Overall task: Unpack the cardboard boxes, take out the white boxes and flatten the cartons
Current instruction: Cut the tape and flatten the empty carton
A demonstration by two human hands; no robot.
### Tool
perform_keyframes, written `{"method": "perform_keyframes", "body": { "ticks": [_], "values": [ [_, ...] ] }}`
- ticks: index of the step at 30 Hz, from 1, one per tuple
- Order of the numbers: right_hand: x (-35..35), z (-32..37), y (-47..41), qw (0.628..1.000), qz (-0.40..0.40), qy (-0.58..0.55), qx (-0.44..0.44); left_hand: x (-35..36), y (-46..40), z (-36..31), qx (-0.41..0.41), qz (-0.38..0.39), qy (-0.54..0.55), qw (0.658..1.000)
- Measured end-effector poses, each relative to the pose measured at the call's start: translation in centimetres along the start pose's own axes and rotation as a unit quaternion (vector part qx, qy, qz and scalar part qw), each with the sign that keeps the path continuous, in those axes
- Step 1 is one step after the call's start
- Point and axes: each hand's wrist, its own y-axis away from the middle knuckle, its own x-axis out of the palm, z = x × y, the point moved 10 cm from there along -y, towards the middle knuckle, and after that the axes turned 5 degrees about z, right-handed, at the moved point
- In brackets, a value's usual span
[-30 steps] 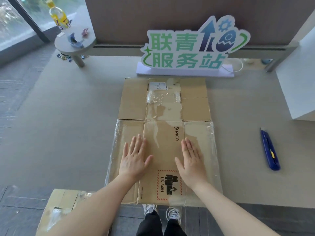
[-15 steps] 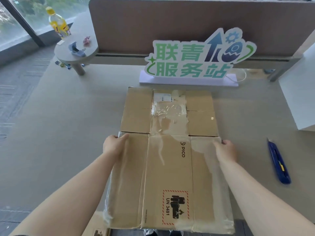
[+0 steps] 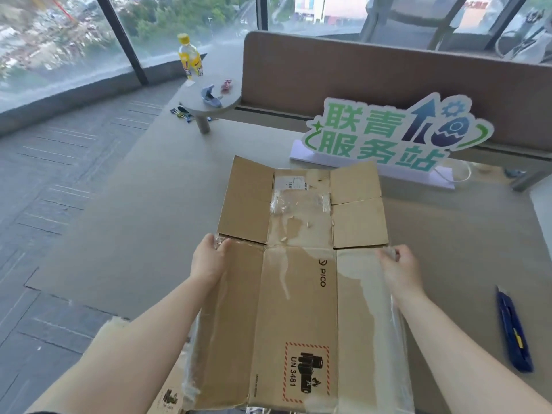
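The carton (image 3: 301,282) is collapsed flat, its flaps spread outward at the far end. It sits over the near part of the desk (image 3: 155,234), and its near end overhangs the desk edge toward the person. The left hand (image 3: 209,261) grips the carton's left edge at the fold line between body and flaps, fingers curled over the taped corner. The right hand (image 3: 400,268) holds the opposite edge at the same fold line, fingers pinching the loose clear tape and cardboard there. Whether the carton is fully lifted or partly resting on the desk cannot be told.

Task status, as judged: this carton is emptied and flattened — the step in hand appears to be moving it aside. A second piece of flattened cardboard (image 3: 131,348) shows below the left forearm, at a lower level than the desk top. No white boxes can be made out with certainty, and no unopened carton is in view, so what remains cannot be determined.

Surface and room: the desk is grey and matte. A blue utility knife (image 3: 512,330) lies to the right, well apart from the carton. A green-and-white sign (image 3: 391,135) stands beyond the flaps, before a brown partition (image 3: 358,76). At the far left corner, a small round stand (image 3: 210,98) carries a yellow bottle (image 3: 189,56) and small items — too small to identify. Floor-to-ceiling windows (image 3: 59,34) lie beyond.
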Motion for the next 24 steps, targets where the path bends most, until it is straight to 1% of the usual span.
{"method": "perform_keyframes", "body": {
  "ticks": [4, 9, 13, 18, 21, 24],
  "values": [
    [4.5, 5.0, 1.4, 0.996, 0.057, -0.02, -0.062, -6.5, 3.4, 2.7, -0.004, -0.075, 0.059, 0.995],
    [13.5, 12.5, 5.3, 0.978, 0.153, 0.001, -0.141, -16.1, 9.2, 9.1, -0.028, -0.188, 0.108, 0.976],
    [22.3, 18.1, 11.2, 0.952, 0.231, 0.028, -0.2, -23.4, 15.3, 15.8, -0.07, -0.276, 0.17, 0.943],
    [34.1, 22.9, 21.3, 0.904, 0.331, 0.057, -0.265, -31.2, 22.8, 24.8, -0.116, -0.358, 0.24, 0.895],
    [41.3, 24.3, 28.0, 0.876, 0.38, 0.077, -0.285, -35.8, 26.6, 31.1, -0.14, -0.405, 0.259, 0.866],
    [48.2, 24.2, 34.5, 0.855, 0.414, 0.093, -0.299, -40.0, 28.9, 38.1, -0.163, -0.427, 0.282, 0.844]
  ]
}}
